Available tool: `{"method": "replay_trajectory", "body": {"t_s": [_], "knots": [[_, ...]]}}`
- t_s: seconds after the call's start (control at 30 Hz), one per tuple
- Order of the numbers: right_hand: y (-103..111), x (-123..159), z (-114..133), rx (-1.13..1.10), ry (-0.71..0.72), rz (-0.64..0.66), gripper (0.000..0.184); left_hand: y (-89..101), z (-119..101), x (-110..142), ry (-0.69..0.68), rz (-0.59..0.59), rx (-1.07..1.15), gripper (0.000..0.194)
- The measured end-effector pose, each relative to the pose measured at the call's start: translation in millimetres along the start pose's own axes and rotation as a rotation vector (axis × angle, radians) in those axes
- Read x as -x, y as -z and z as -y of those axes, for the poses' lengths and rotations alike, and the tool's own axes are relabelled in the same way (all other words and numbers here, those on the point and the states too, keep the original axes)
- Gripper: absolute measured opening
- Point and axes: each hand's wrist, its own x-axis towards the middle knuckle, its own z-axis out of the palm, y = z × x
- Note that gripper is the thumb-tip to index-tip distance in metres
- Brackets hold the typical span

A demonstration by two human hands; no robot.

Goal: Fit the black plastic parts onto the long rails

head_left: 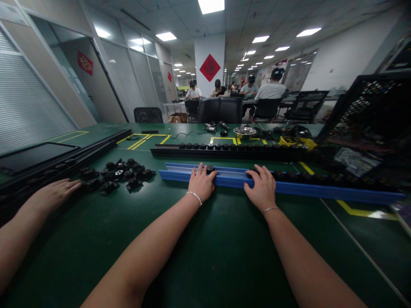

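Note:
A long blue rail (298,188) lies across the green table in front of me, with a row of small black parts (321,177) seated along its right half. My left hand (201,183) rests on the rail, thumb and forefinger closed round one small black part (210,168). My right hand (261,188) rests on the rail a little to the right, thumb and forefinger closed on the first black part of the row (253,171). Both wrists wear thin bracelets.
Another person's hand (54,193) lies flat on the table at the left, beside a pile of loose black parts (118,173). A black rail filled with parts (224,150) lies behind the blue one. A black mesh crate (369,115) stands at the right. Several people sit at far tables.

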Motion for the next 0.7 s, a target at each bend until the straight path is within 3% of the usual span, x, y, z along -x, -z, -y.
{"method": "replay_trajectory", "body": {"t_s": [0.7], "knots": [[3, 0, 2, 0.002, -0.025, 0.030, 0.035, 1.4, 15, 4, 0.022, 0.024, -0.017, 0.051]]}}
